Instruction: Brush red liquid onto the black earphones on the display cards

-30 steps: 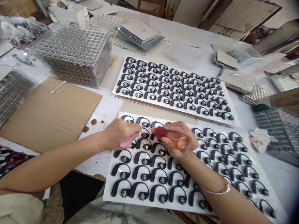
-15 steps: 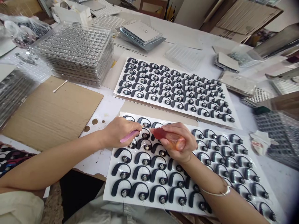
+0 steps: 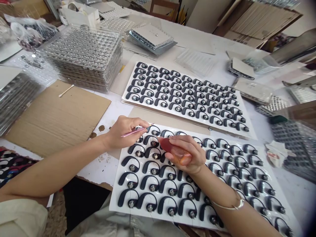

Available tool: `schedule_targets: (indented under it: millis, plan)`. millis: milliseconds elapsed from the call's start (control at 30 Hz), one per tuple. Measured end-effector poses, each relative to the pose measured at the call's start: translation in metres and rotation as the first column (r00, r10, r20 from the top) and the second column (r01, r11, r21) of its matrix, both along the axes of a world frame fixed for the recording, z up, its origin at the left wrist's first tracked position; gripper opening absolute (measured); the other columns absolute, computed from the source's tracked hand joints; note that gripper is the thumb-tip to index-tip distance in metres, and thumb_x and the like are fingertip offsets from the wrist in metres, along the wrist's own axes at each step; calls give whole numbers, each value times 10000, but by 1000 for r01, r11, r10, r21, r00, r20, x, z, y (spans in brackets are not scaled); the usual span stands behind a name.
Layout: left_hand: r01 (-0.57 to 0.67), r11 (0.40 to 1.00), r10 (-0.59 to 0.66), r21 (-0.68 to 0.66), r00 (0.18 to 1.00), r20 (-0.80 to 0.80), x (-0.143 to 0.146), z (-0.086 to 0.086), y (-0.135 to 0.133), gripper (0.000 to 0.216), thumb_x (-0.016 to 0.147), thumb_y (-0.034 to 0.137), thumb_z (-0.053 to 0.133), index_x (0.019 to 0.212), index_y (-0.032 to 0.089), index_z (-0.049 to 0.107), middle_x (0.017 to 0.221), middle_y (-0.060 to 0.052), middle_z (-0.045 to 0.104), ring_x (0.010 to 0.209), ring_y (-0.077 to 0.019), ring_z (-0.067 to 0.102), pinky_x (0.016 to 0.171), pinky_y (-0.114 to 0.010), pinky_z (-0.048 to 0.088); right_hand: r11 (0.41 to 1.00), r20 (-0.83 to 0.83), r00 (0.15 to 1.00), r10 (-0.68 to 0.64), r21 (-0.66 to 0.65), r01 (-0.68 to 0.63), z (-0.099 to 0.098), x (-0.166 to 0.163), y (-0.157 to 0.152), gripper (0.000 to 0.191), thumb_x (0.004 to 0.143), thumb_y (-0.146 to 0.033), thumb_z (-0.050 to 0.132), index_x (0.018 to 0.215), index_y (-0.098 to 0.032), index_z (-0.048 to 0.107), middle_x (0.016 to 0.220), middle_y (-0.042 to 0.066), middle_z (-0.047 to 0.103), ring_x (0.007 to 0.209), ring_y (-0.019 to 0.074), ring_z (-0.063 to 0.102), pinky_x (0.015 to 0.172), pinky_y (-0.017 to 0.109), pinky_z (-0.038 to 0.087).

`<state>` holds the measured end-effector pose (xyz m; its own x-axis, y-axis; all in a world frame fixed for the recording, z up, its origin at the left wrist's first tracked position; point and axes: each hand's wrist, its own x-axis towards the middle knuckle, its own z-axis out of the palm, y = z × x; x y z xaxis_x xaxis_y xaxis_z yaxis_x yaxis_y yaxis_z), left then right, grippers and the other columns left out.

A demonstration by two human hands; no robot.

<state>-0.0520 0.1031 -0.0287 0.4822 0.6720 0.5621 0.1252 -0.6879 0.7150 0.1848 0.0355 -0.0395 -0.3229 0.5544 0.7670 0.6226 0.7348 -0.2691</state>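
Observation:
My left hand [image 3: 125, 131] pinches slim pink tweezers [image 3: 134, 132], their tip above the upper left of the near white sheet [image 3: 114, 200]. In my right hand [image 3: 190, 153] is a small squeeze bottle [image 3: 176, 153] with a red front and a translucent orange body. Its nozzle points left, at a black hook-shaped piece [image 3: 151, 140] in the upper rows. Rows of such curved black pieces cover the sheet, many with a round silver stone at one end. My right hand and forearm hide several of them.
Behind lies a second white sheet [image 3: 123, 98] of the same pieces. On the left are brown cardboard [image 3: 59, 121] with a cotton swab [image 3: 66, 91] and a tall stack of clear trays [image 3: 81, 52]. A crumpled tissue [image 3: 277, 154] and dark trays [image 3: 296, 141] sit at the right.
My left hand has moved slightly up and left, and the tweezers have turned edge-on. My right hand has drawn the bottle a little down and left. The view has shifted slightly.

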Motion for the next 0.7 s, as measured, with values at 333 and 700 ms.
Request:
schedule_targets:
  millis: [333, 700]
  plan:
    - [30, 1000, -30, -9, 999, -19, -1, -8, 1, 114, 826, 138, 630, 931, 131, 674, 919, -81, 746, 796, -164, 720, 674, -223, 582, 1000, 39, 999, -1, 31, 0, 4, -4, -1, 340, 794, -407, 674, 1057, -201, 612, 816, 67, 688, 690, 169, 673, 529, 277, 592]
    - [-108, 932, 105, -346, 994, -29, 3, -4, 5, 119, 781, 233, 674, 837, 135, 713, 804, -58, 742, 684, -147, 684, 609, -214, 545, 999, 10, 1000, 14, -31, -13, 5, -3, -2, 357, 771, -366, 703, 1083, -225, 600, 849, 63, 697, 716, 179, 675, 563, 296, 584]
